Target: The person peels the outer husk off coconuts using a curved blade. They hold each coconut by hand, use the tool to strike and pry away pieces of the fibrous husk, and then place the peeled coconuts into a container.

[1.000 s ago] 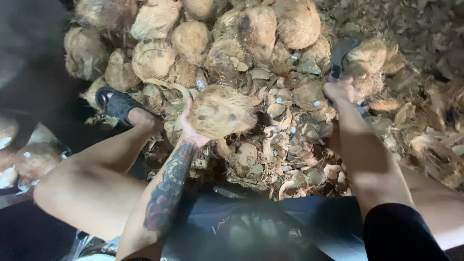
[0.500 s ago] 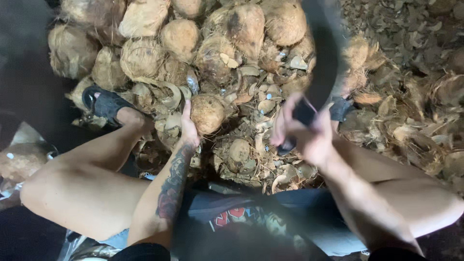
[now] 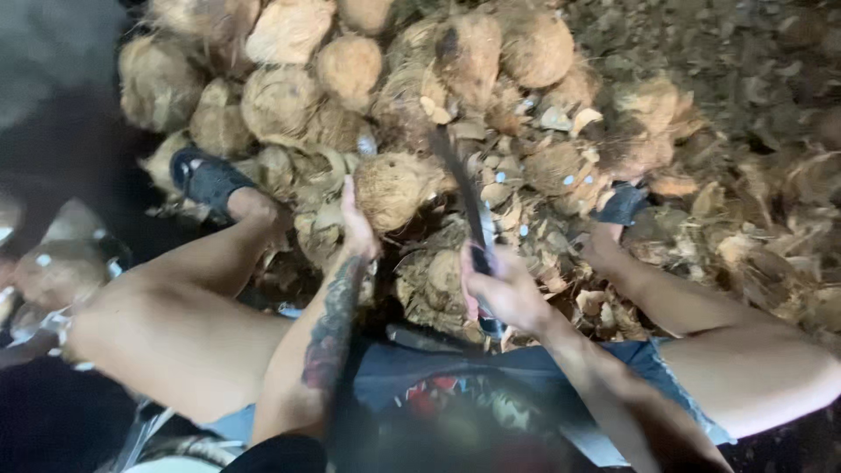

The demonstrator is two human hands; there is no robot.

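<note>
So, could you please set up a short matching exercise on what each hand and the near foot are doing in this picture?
Column one:
1. left hand
2. right hand
3. black sandal
4. blade

Column two:
a. on a foot at the left edge of the husk pile
b. pressed against the side of a husked coconut
c. closed around a dark handle
d. lies across the coconut's right side

Pairs: 1-b, 2-c, 3-a, 4-d
</note>
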